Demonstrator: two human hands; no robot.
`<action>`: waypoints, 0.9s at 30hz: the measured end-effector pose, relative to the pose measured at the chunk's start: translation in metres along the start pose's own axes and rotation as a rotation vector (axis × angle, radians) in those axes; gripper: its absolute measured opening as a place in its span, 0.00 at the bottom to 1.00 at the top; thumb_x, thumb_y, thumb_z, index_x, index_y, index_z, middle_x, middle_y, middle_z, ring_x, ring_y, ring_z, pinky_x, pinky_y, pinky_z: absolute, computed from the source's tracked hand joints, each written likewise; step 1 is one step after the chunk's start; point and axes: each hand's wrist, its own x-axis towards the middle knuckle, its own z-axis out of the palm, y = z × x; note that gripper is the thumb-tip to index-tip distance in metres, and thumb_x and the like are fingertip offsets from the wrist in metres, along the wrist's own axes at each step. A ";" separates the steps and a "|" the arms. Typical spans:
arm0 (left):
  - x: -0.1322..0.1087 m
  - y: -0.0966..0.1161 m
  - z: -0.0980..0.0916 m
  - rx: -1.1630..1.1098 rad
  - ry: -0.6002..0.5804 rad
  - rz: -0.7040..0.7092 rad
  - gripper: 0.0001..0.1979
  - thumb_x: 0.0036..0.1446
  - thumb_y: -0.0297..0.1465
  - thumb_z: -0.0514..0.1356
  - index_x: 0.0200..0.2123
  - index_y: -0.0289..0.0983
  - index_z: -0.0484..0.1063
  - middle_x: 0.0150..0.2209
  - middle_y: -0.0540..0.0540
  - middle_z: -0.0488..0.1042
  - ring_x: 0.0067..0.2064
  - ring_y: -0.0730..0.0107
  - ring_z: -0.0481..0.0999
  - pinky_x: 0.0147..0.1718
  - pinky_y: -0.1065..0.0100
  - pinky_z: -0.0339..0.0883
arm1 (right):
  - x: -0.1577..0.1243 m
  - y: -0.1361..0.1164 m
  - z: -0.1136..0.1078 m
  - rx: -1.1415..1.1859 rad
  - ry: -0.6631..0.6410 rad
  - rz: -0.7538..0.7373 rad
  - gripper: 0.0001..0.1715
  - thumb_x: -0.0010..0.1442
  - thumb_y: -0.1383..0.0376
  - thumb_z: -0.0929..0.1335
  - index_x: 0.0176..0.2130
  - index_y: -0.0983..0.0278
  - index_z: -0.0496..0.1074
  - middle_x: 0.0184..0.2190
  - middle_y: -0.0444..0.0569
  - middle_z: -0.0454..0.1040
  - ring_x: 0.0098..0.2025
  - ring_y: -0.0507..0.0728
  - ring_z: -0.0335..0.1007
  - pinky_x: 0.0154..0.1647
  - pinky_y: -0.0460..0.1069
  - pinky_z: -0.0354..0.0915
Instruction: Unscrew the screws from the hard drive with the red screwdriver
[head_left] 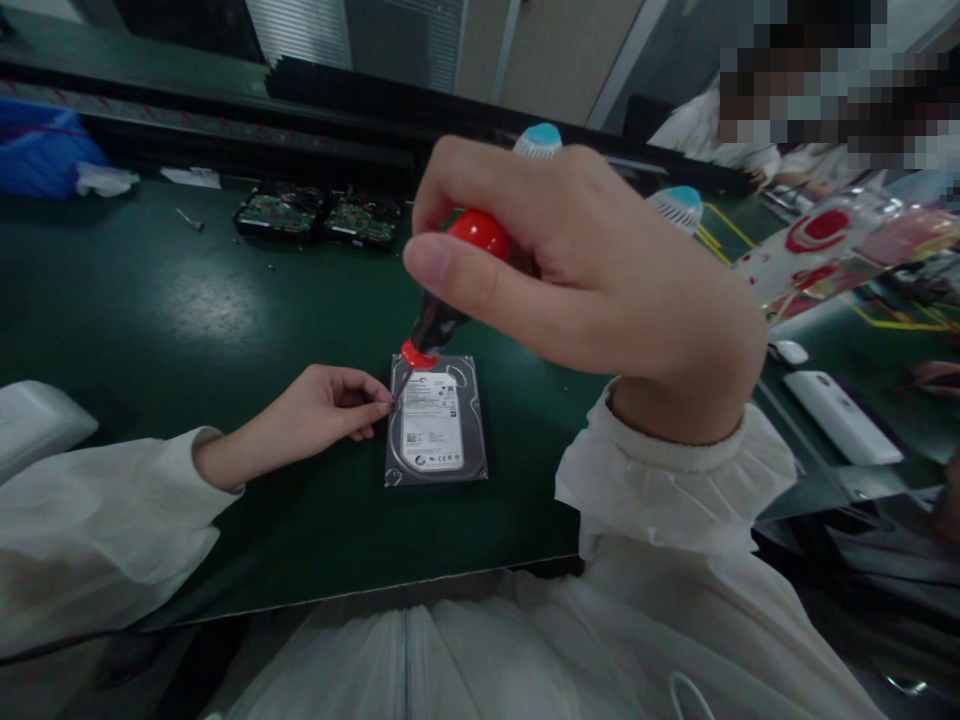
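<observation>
On the green table (217, 310), a hard drive (433, 422) is placed; farther back, two circuit boards (281, 212) and a blue bag (45, 150) are set.

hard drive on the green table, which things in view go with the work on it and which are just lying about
In use:
- hard drive
- screwdriver, in the right hand
- left hand, at the drive's edge

Apparently just lying about:
- two circuit-board units
- blue plastic
- crumpled white piece

Glossy plastic screwdriver handle (440, 318), matt metal hard drive (470, 420), paper label (433, 422), smooth tabletop (300, 320)
</observation>
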 end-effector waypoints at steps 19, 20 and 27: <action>0.001 -0.003 -0.001 0.002 -0.009 0.014 0.14 0.49 0.40 0.70 0.33 0.35 0.76 0.27 0.52 0.77 0.25 0.77 0.74 0.26 0.75 0.71 | 0.000 0.000 -0.002 -0.008 -0.046 -0.054 0.20 0.68 0.53 0.57 0.45 0.64 0.68 0.38 0.41 0.71 0.35 0.46 0.61 0.41 0.48 0.62; 0.001 -0.003 -0.001 0.009 -0.007 0.017 0.14 0.50 0.40 0.70 0.33 0.35 0.77 0.28 0.51 0.77 0.25 0.77 0.74 0.26 0.75 0.72 | 0.001 0.000 -0.002 -0.038 -0.027 -0.043 0.22 0.68 0.50 0.57 0.42 0.63 0.70 0.33 0.40 0.69 0.32 0.45 0.58 0.38 0.48 0.61; 0.000 -0.002 -0.001 0.026 -0.006 0.029 0.14 0.51 0.40 0.69 0.35 0.36 0.78 0.28 0.51 0.77 0.25 0.76 0.75 0.26 0.74 0.72 | 0.002 -0.001 -0.002 -0.208 0.024 0.059 0.32 0.66 0.43 0.56 0.34 0.65 0.72 0.26 0.41 0.64 0.30 0.46 0.54 0.37 0.50 0.58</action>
